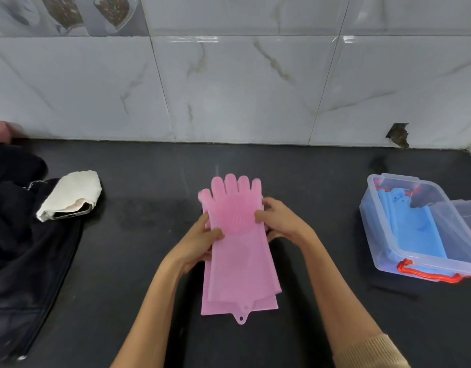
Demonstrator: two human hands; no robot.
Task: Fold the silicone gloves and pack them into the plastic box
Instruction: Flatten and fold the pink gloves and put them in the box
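Two pink silicone gloves (239,251), stacked flat, nubbed palm up, fingers toward the tiled wall, centre of the dark matte counter (138,261). Left hand (200,241) pinches the left edge, thumb on top; right hand (278,221) grips the right edge likewise. Clear plastic box (388,251) with red latch, at right, lid off, holds blue silicone gloves (412,229).

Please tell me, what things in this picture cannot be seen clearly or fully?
- Lower pink glove: covered by the upper glove, head view.
- Phone: mostly under the white cloth.
- Blue gloves: count unclear through the box.
- Dark fabric: cut by the left edge.
- Left hand, right hand: fingers behind the glove.
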